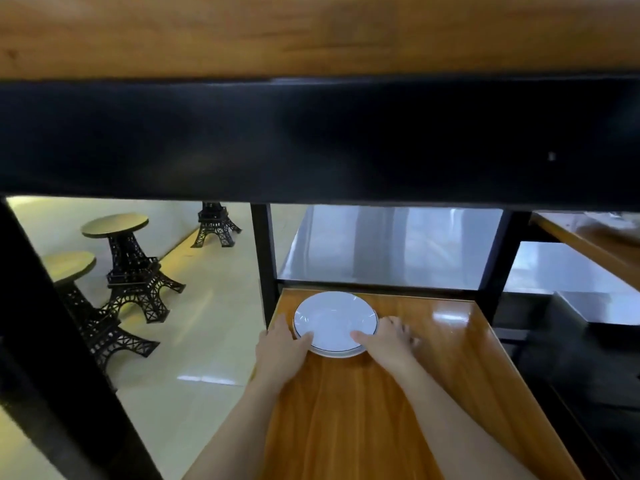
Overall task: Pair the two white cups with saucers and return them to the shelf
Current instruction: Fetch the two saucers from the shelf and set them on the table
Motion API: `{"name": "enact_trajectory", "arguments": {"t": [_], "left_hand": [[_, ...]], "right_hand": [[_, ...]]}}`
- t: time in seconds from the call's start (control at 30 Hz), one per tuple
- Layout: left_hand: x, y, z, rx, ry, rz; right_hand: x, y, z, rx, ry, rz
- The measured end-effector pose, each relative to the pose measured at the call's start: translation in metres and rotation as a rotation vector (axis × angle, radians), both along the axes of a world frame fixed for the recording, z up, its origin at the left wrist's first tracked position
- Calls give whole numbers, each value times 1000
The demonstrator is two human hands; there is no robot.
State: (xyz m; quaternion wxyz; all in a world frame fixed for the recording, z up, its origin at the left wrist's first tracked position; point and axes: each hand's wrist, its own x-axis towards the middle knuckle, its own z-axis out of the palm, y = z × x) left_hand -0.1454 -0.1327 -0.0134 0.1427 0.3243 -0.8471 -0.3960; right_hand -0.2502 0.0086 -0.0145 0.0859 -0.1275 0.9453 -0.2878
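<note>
Seen from your head camera: a glossy wooden shelf (pixel 415 393) in a black metal frame, above a pale shiny floor with tower-shaped stools (pixel 128 268). Your left hand (pixel 282 353) and right hand (pixel 386 344) clasp round white saucers (pixel 334 322), thumbs over the rim, at the shelf's far end.

A glossy wooden shelf (pixel 398 393) in a black frame carries a white saucer (pixel 334 322), possibly a stack of two, lying between the left hand (pixel 282 351) and right hand (pixel 386 344), both touching its rim.
</note>
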Motion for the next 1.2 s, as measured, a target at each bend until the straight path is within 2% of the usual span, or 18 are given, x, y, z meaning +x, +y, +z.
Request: {"name": "enact_trajectory", "arguments": {"t": [0.07,0.13,0.27,0.4,0.73,0.87,1.07,1.2], "left_hand": [[-6,0,3,272,99,17],[-10,0,8,462,118,73],[-9,-3,21,707,101,97],[5,10,24,856,108,66],[74,75,22,721,219,110],[121,111,20,738,284,129],[188,169,21,606,324,159],[224,206,18,623,353,106]], "right_hand": [[-2,-1,2,-53,-46,-28],[-1,1,3,-90,-66,-45],[6,8,4,-217,-102,-64],[21,23,10,-526,-263,-29],[98,73,26,-826,-328,-38],[138,107,28,-871,-355,-20],[207,159,21,-963,-328,27],[252,199,19,-1004,-273,-42]]}}
